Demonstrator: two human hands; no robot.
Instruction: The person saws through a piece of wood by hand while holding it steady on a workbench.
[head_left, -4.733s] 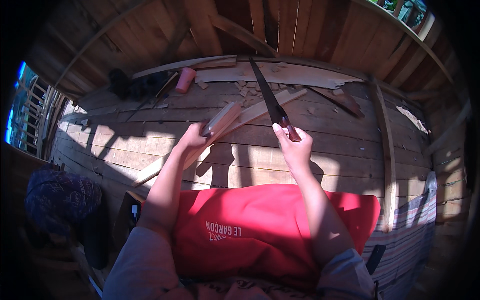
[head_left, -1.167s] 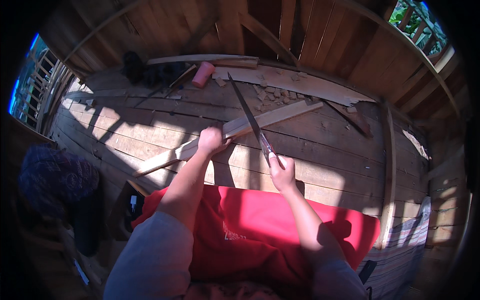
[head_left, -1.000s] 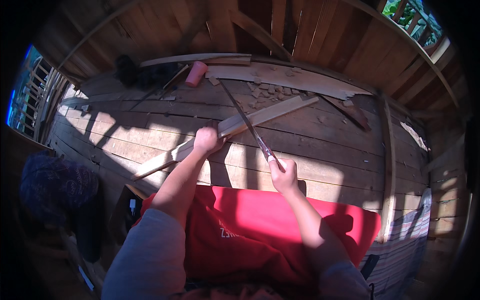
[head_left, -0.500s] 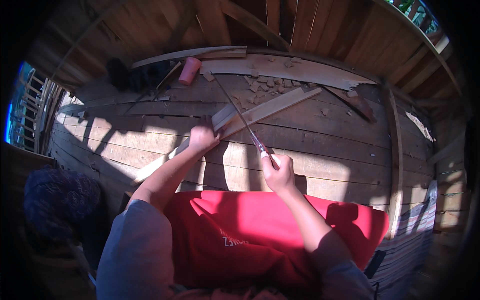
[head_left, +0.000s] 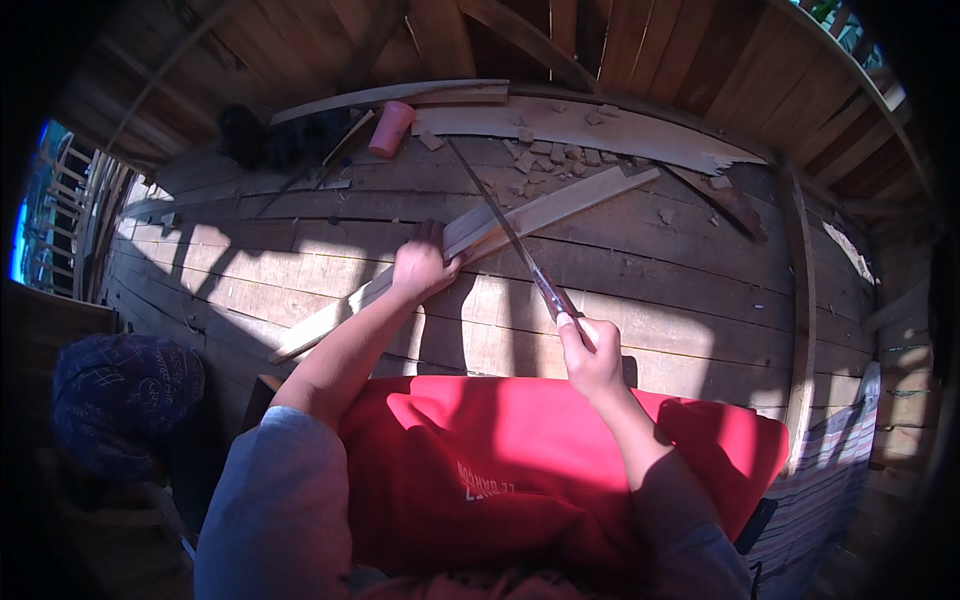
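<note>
My right hand [head_left: 592,355] is closed round the handle of a handsaw [head_left: 498,214], whose long, narrow blade slants up and left. The blade lies across two pale wooden strips; whether its teeth touch them I cannot tell. My left hand [head_left: 422,268] is wrapped over one wooden strip [head_left: 466,230] and presses it down, a little left of the blade. That strip runs from the lower left under my wrist. Beside it the other wooden strip [head_left: 585,202] reaches out to the upper right. My left fingertips are partly hidden.
Small wood blocks [head_left: 560,153] lie scattered beyond the strips, by a wide pale board [head_left: 640,137]. A pink cup [head_left: 391,129] lies on its side on the plank floor [head_left: 640,270]. Red cloth [head_left: 560,440] covers my lap. At left is a patterned blue cloth-like thing [head_left: 125,400].
My right hand has drawn the saw back, down and to the right. My left hand keeps its hold on the strip; the whole view has shifted slightly.
</note>
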